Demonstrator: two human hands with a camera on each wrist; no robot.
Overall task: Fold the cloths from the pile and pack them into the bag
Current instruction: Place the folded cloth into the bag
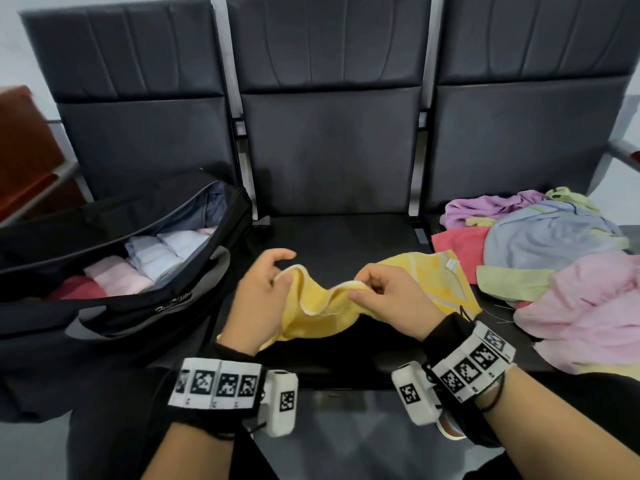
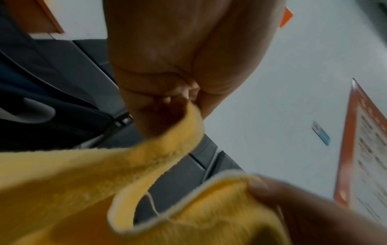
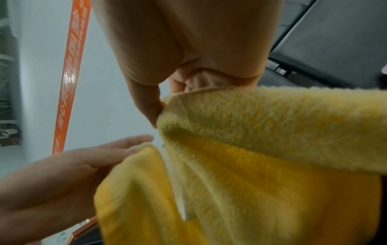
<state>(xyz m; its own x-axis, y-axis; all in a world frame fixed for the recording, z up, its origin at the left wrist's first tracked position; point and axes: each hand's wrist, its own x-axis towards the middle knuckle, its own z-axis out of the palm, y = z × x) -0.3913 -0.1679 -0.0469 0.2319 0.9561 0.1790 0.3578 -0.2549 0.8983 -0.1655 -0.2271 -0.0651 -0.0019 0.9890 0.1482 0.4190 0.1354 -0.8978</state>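
A yellow cloth (image 1: 322,313) lies crumpled on the middle seat, with its white-trimmed top edge lifted between both hands. My left hand (image 1: 277,271) pinches that edge at the left, thumb against curled fingers (image 2: 184,102). My right hand (image 1: 360,289) pinches the same edge a short way to the right, and the yellow cloth (image 3: 251,149) hangs from its fingertips (image 3: 159,109). The edge sags in a loop between the two grips. An open black bag (image 1: 138,317) on the left seat holds folded white, pink and red cloths (image 1: 152,258). The pile of loose cloths (image 1: 554,254) lies on the right seat.
Three black padded seats with tall backrests form a bench (image 1: 329,150). A metal armrest (image 1: 623,150) stands at the far right. A brown seat (image 1: 24,150) is beyond the bag on the left. An orange-framed sign (image 2: 366,140) hangs on the wall.
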